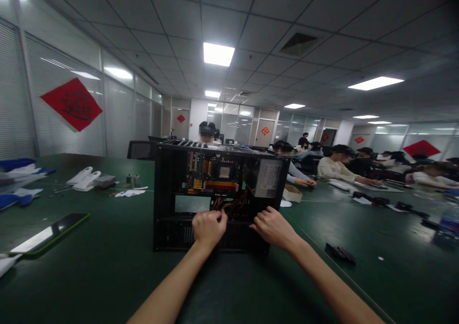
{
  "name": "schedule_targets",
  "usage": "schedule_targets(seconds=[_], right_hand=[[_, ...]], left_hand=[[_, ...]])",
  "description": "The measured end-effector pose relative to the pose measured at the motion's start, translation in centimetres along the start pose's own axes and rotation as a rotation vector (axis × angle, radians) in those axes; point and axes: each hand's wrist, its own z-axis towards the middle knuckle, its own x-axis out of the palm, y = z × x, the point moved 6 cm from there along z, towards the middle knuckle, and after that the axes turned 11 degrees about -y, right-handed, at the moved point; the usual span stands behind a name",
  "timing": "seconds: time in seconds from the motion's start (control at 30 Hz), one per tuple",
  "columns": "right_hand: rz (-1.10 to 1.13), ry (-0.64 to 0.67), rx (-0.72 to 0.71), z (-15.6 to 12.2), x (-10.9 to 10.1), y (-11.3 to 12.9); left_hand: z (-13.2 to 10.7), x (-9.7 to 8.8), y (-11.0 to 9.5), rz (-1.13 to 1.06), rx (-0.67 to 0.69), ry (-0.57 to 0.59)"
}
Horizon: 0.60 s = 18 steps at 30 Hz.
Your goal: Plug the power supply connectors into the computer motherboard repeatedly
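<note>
An open black computer case [164,199] stands upright on the green table, its inside facing me. Up inside it sit a motherboard [224,172] and, at the right, a power supply [267,178] with a label. Bundled cables [231,204] hang below the board. My left hand [209,227] is closed in front of the case's lower middle, its thumb right by the cables; what it holds is hidden. Toward the case's lower right, my right hand [274,227] has curled fingers, with the thumb pointing left; anything between them is too small to make out.
At left lie a phone [50,233] with a green edge, white gloves [84,178] and a small metal block [104,181]. A cardboard box [292,194] sits behind the case at right. A black object [340,253] lies right of my arm. Several people sit along the table.
</note>
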Motion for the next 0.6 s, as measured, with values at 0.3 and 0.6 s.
schedule_targets(seconds=[0.3, 0.6], right_hand=[[-0.041, -0.121, 0.025, 0.3, -0.8, 1.8], [-0.101, -0.163, 0.027, 2.5, -2.5, 5.6]], left_hand=[[2.3, -1.0, 0.9, -0.043, -0.286, -0.024], [4.7, 0.2, 4.0, -0.024, -0.249, -0.019]])
